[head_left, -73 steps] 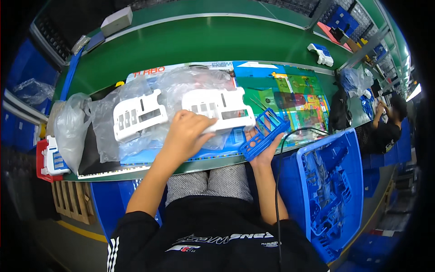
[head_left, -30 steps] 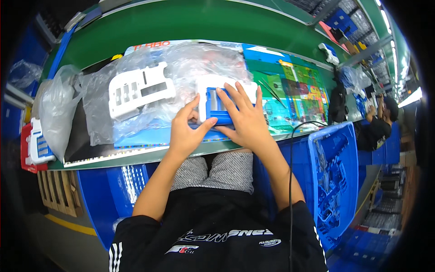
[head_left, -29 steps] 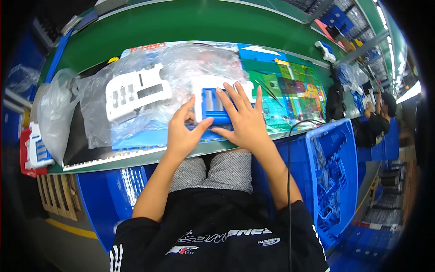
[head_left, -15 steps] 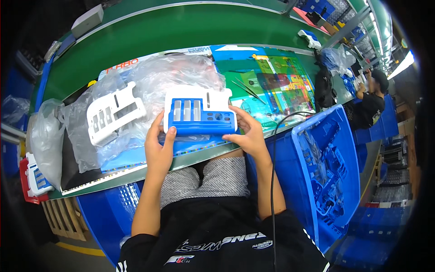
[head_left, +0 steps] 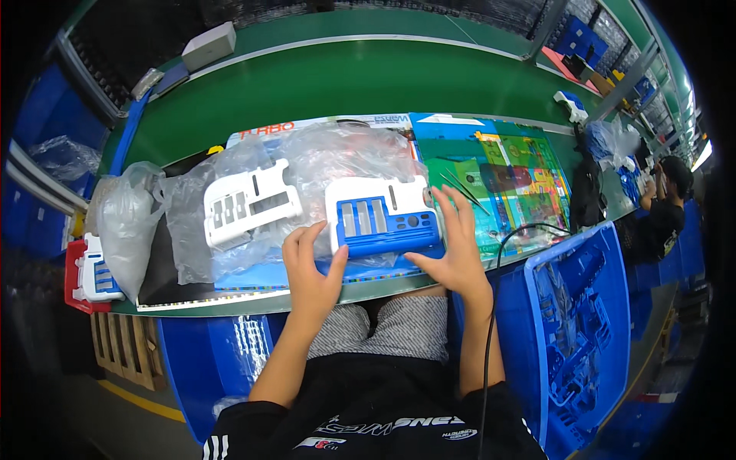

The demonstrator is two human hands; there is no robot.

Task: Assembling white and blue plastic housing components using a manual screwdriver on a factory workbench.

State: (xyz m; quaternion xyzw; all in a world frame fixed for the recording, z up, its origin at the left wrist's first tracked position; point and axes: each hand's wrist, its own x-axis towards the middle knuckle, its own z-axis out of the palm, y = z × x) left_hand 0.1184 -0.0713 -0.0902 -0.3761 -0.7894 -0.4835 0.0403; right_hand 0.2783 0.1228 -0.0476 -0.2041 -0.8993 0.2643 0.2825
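A white plastic housing [head_left: 349, 193] with a blue slotted panel [head_left: 383, 244] set on its front lies on clear plastic bags at the table's front. At its left edge is my left hand [head_left: 313, 268], fingers apart, thumb by the lower left corner. My right hand [head_left: 458, 257] is spread at the housing's right end, its thumb near the lower edge. Neither hand is wrapped round the housing; whether the fingertips still touch it, I cannot tell. A second white housing [head_left: 268, 216], without a blue panel, rests on the bags to the left.
A blue bin [head_left: 529, 307] holding blue plastic parts stands right of me, a black cable [head_left: 491, 337] hanging before it. Tweezers [head_left: 468, 192] lie on printed sheets [head_left: 529, 169]. A filled plastic bag [head_left: 130, 230] and a red tray [head_left: 75, 272] are at left. Another person [head_left: 667, 207] works far right.
My fingers have opened and come away from the sides of the white and blue housing, which they were gripping. The whole view has shifted, so things appear lower and farther right.
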